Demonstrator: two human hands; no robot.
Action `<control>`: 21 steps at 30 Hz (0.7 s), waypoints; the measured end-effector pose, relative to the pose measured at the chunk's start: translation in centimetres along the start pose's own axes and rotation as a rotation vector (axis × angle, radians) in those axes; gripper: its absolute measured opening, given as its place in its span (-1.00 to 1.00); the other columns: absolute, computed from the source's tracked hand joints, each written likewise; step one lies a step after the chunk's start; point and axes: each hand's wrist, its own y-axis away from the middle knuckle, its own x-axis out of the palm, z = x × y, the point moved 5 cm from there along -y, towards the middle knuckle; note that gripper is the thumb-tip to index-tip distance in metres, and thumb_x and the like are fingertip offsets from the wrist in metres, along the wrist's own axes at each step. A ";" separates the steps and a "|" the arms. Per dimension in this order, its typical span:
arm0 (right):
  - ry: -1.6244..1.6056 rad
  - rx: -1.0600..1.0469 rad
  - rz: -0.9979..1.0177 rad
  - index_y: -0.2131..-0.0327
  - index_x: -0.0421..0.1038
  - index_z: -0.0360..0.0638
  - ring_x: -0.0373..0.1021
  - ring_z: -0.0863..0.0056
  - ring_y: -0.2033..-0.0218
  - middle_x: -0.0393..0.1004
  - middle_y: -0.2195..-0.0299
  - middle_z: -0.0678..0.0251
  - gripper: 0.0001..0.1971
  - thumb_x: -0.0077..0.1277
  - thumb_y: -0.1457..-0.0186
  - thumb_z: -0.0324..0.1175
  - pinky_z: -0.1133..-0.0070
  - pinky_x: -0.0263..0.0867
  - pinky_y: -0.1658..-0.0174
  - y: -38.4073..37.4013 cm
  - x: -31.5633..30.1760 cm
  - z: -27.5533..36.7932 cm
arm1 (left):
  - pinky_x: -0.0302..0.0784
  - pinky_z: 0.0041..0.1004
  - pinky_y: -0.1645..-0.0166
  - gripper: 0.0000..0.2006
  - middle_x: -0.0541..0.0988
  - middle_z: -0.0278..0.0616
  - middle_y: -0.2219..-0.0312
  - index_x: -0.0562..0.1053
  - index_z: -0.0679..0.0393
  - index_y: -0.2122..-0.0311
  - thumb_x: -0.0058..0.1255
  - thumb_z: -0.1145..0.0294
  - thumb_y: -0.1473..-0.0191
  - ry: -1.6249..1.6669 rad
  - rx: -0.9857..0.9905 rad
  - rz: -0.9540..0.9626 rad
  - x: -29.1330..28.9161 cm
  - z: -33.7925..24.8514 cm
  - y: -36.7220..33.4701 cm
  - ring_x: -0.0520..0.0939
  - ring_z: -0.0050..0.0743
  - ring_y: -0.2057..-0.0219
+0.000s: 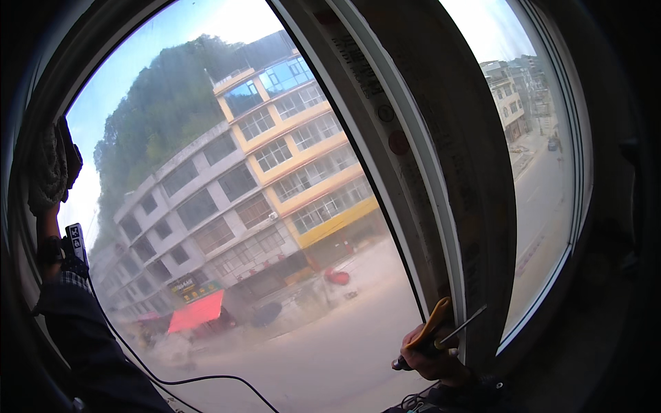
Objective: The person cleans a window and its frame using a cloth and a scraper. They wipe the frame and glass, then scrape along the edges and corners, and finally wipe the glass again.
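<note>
My left arm reaches up along the left window frame. At its end, my left hand (48, 219) is mostly covered by a bunched grey-brown cloth (48, 172), which it appears to hold against the frame's edge; the fingers are hidden. My right hand (434, 359), at the lower right by the upright between the panes, is closed around a screwdriver (463, 326) whose bare metal shaft points up and right. In the same grip is a tool with a curved yellow-orange part (436, 319); its kind is unclear.
A large dusty windowpane (261, 303) fills the middle, with buildings and a road beyond. A wide dark upright with a pale metal strip (430, 186) separates it from a second pane (544, 193). A black cable (200, 377) hangs from the device (76, 242) on my left wrist.
</note>
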 end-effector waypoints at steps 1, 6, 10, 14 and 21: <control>0.555 -0.124 -0.125 0.17 0.24 -0.43 0.30 0.66 0.63 0.37 0.52 0.32 -0.71 0.04 -0.20 -0.38 0.78 0.28 0.56 0.7 -0.3 0.3 | 0.24 -0.19 -0.32 -0.33 0.28 0.05 -0.28 0.20 0.20 -0.33 0.08 0.14 -0.20 0.017 0.022 0.000 -0.1 -2.0 -0.1 0.32 -0.03 -0.27; 1.558 -0.207 -0.417 0.02 0.38 -0.29 0.43 0.68 0.18 0.51 0.21 0.39 -0.60 0.20 -0.11 -0.34 0.67 0.40 0.13 4.7 5.7 -3.6 | 0.24 -0.16 -0.32 -0.35 0.29 0.07 -0.27 0.21 0.21 -0.32 0.07 0.16 -0.20 0.089 0.111 -0.001 -0.6 -12.6 -1.1 0.33 0.00 -0.27; 2.007 -0.453 -0.054 0.31 0.55 -0.23 0.52 0.54 0.48 0.56 0.50 0.37 -0.81 0.30 -0.09 -0.34 0.57 0.43 0.38 5.0 13.1 -7.4 | 0.24 -0.14 -0.31 -0.37 0.29 0.08 -0.26 0.22 0.21 -0.31 0.06 0.18 -0.20 0.146 0.157 -0.010 -0.3 -19.9 -1.5 0.33 0.03 -0.27; 2.162 -0.335 0.120 0.38 0.56 -0.15 0.53 0.28 0.50 0.54 0.50 0.28 -0.82 0.32 -0.06 -0.29 0.47 0.36 0.46 7.5 15.4 -8.1 | 0.24 -0.12 -0.31 -0.38 0.30 0.10 -0.25 0.23 0.22 -0.31 0.04 0.19 -0.21 0.201 0.208 0.001 -0.6 -26.1 -1.0 0.33 0.05 -0.26; 1.961 -0.521 -0.017 0.37 0.54 -0.27 0.59 0.47 0.49 0.60 0.51 0.28 -0.84 0.33 -0.02 -0.45 0.59 0.44 0.45 12.3 16.3 -6.5 | 0.24 -0.08 -0.30 -0.40 0.31 0.12 -0.24 0.24 0.24 -0.29 0.02 0.22 -0.21 0.313 0.285 0.035 -1.8 -34.6 3.5 0.33 0.10 -0.25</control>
